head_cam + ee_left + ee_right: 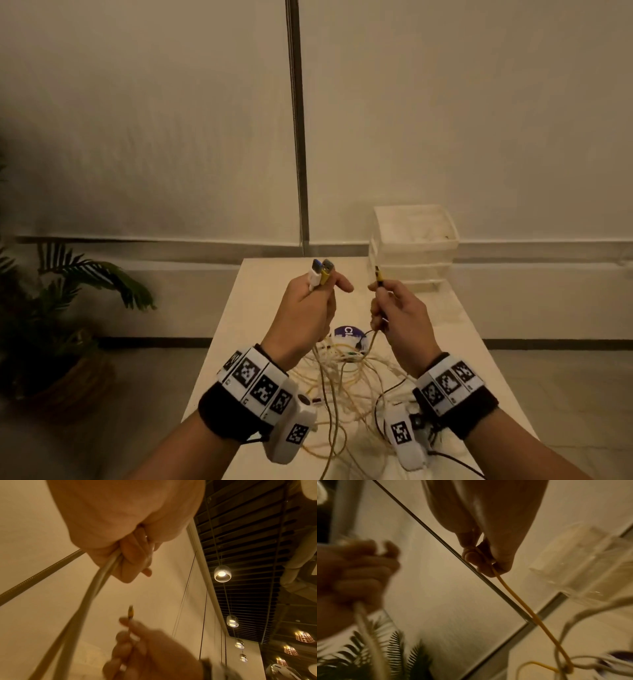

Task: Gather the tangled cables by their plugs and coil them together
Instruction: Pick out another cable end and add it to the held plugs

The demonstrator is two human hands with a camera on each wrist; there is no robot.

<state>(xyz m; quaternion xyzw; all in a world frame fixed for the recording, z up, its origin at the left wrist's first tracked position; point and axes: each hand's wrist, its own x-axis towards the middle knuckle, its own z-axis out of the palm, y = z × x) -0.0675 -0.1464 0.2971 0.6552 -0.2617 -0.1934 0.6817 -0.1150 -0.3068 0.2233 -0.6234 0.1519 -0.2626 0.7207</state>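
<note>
My left hand (310, 298) is raised over the table and grips a bunch of USB plugs (321, 270), white and yellow, that point up out of its fist. Their pale cables (96, 582) run down through its curled fingers. My right hand (394, 308) is level with it, a short way to the right, and pinches a thin yellow cable just below its small dark plug (378, 274). That yellow cable (513, 596) hangs from the fingers down to the tangle of white and yellow cables (342, 380) on the table.
The narrow white table (260, 308) runs away from me. Clear plastic drawers (414, 246) stand at its far right corner. A round purple and white object (349, 334) lies under the cables. A potted plant (51, 308) stands on the floor at left.
</note>
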